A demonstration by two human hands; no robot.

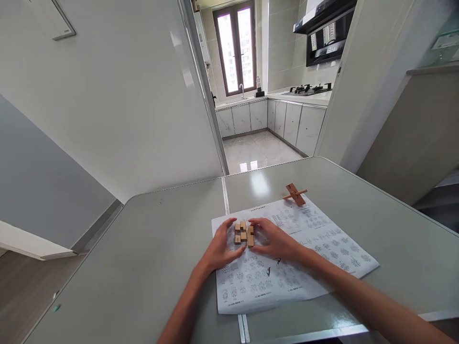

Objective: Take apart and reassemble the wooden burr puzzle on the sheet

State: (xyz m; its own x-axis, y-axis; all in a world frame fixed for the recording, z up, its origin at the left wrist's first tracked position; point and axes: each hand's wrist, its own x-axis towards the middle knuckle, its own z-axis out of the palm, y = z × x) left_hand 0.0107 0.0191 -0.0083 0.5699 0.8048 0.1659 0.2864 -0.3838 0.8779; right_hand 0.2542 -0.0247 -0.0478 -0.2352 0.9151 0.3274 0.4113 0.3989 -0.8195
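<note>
Small notched wooden burr puzzle pieces sit side by side over the printed sheet, between my hands. My left hand curls round the left pieces, index finger at their far end and thumb at the near end. A separate notched wooden puzzle piece stands just to the right, a narrow gap from the others. My right hand pinches it lengthwise between the fingers at the far end and the thumb at the near end. Whether the pieces touch the paper is hard to tell.
At the sheet's far right corner lies a brown wooden plate with a stick through it. The paper shows rows of printed diagrams. A seam strip runs across the grey table. Beyond the table is a kitchen with white cabinets.
</note>
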